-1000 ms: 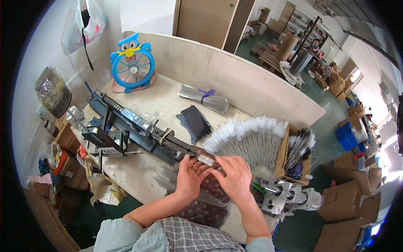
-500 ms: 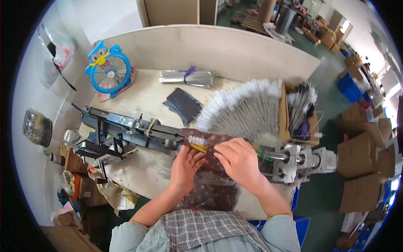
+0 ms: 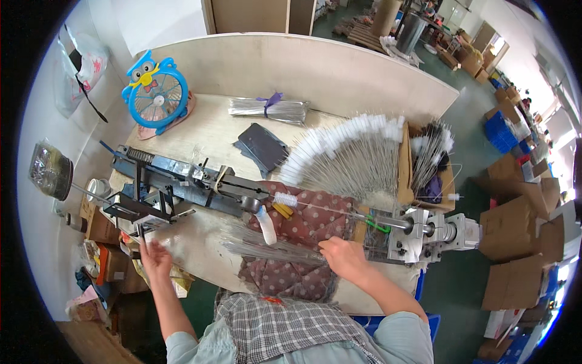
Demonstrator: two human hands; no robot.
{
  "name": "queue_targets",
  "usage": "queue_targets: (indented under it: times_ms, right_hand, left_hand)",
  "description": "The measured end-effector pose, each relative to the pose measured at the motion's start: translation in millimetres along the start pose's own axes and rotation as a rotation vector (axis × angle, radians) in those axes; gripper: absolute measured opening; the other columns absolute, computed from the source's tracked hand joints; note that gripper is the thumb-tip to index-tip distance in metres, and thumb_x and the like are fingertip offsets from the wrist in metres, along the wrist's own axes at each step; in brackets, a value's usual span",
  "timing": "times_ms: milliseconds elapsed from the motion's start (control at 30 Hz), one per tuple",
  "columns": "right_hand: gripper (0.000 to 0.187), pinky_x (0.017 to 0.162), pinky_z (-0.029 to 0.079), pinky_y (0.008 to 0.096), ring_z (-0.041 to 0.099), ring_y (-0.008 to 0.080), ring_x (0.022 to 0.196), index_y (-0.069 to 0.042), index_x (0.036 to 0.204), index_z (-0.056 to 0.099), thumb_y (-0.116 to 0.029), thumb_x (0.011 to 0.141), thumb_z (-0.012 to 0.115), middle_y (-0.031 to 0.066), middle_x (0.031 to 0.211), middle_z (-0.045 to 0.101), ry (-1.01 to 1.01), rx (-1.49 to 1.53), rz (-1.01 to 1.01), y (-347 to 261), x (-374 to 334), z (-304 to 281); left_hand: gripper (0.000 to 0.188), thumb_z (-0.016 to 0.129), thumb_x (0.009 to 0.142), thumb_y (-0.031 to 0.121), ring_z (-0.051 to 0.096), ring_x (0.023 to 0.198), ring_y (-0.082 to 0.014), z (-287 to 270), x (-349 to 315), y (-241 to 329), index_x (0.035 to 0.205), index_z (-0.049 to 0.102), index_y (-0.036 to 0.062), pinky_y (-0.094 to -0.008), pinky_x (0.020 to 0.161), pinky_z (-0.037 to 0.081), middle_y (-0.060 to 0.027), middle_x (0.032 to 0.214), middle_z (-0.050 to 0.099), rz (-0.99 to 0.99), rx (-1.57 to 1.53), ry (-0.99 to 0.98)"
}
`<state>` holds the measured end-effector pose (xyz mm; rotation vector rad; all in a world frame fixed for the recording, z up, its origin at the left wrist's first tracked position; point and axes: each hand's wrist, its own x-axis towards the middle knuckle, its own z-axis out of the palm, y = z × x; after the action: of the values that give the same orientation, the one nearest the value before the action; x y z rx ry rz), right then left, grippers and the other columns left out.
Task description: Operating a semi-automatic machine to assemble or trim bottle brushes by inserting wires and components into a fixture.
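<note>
My left hand [image 3: 156,258] is at the front of the black lever frame [image 3: 138,209], its fingers closed round the lever's lower end. My right hand [image 3: 344,256] has its fingertips pinched together by the right end of a bundle of thin wires [image 3: 276,247]; what they hold, if anything, is hidden. Between the hands, a small brush [image 3: 285,199] with white bristles sits at the clamp of the long metal fixture [image 3: 236,188]. Its wire stem runs right to the spindle [image 3: 397,223]. A white-wrapped handle [image 3: 265,225] hangs below the clamp.
A brown dotted quilted cloth [image 3: 321,212] lies under the brush, with a yellow piece [image 3: 282,210] on it. Behind are fanned white brushes [image 3: 357,155], a cardboard box [image 3: 405,164], a dark phone-like slab [image 3: 262,147], a tied wire bundle [image 3: 270,111] and a blue fan [image 3: 159,100].
My left hand has left the brush and moved left to the lever. My right hand has moved down, away from the brush stem. The white-wrapped handle and brush now show uncovered.
</note>
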<state>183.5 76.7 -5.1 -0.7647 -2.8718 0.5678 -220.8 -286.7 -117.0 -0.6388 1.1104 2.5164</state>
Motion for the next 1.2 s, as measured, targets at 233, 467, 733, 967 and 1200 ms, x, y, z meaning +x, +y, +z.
queue_targets:
  times_ms: [233,467,733,967,1200]
  right_hand:
    - [0.013,0.06,0.051,0.0384,0.064,0.0261,0.07,-0.011,0.088,0.064,-0.008,0.076,0.058,0.0053,0.077,0.06,-0.043,-0.12,-0.025,-1,-3,-5]
    - [0.011,0.057,0.051,0.0331,0.064,0.0226,0.067,-0.012,0.088,0.068,-0.013,0.078,0.065,0.0025,0.076,0.064,0.1,-0.09,-0.015,-2,-9,-27]
    - [0.014,0.06,0.052,0.0317,0.066,0.0236,0.071,-0.008,0.091,0.07,-0.008,0.077,0.068,0.0062,0.081,0.067,0.28,0.154,0.003,12,-17,-25]
    - [0.025,0.057,0.052,0.0323,0.064,0.0227,0.067,-0.008,0.101,0.065,-0.01,0.076,0.067,0.0045,0.082,0.06,0.094,-0.012,-0.141,23,-22,-16]
    - [0.022,0.053,0.052,0.0327,0.062,0.0243,0.063,-0.007,0.097,0.057,-0.007,0.076,0.062,0.0072,0.086,0.052,-0.023,-0.207,0.018,-9,-12,-28]
  left_hand:
    - [0.03,0.073,0.08,0.033,0.062,0.071,-0.0114,13,9,44,0.095,0.062,0.0093,-0.0228,0.056,0.047,-0.0015,0.083,0.065,0.356,0.2,0.322]
    - [0.029,0.055,0.092,0.025,0.058,0.104,-0.0207,48,-59,-51,0.107,0.057,0.0005,-0.0309,0.087,0.05,-0.0123,0.107,0.061,0.039,0.052,0.131]
    - [0.028,0.056,0.089,0.014,0.054,0.11,-0.0245,182,-196,-159,0.113,0.051,-0.0002,-0.0367,0.092,0.046,-0.0102,0.106,0.059,-0.427,0.442,-0.515]
    - [0.021,0.058,0.091,0.023,0.059,0.07,-0.0177,241,-262,-180,0.101,0.055,0.0054,-0.0321,0.064,0.049,-0.0064,0.084,0.06,-0.661,0.581,-0.523]
    - [0.036,0.046,0.095,0.037,0.055,0.054,-0.0157,234,-228,-94,0.098,0.058,0.0034,-0.0286,0.06,0.048,-0.0082,0.071,0.061,-0.912,0.135,-0.808]
